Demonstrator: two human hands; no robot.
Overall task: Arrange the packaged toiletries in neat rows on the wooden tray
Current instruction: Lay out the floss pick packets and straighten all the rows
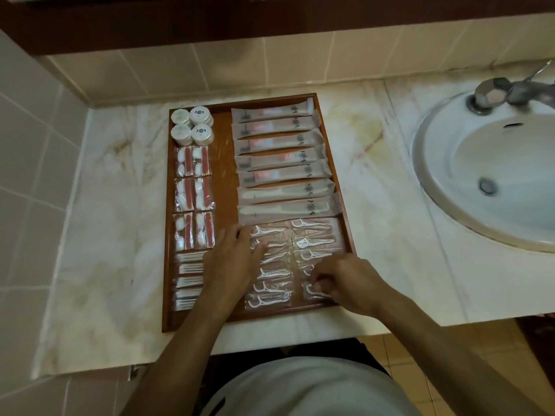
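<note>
On the counter: I see the wooden tray beside the sink, nearly filled.
Rows: toothbrush packets stacked at the right, round jars far left.
Left hand: I lay it flat on the floss pick packets, fingers straight, pinning that column.
Right hand: fingers curled, pinching a near packet, I judge to square it.
</note>
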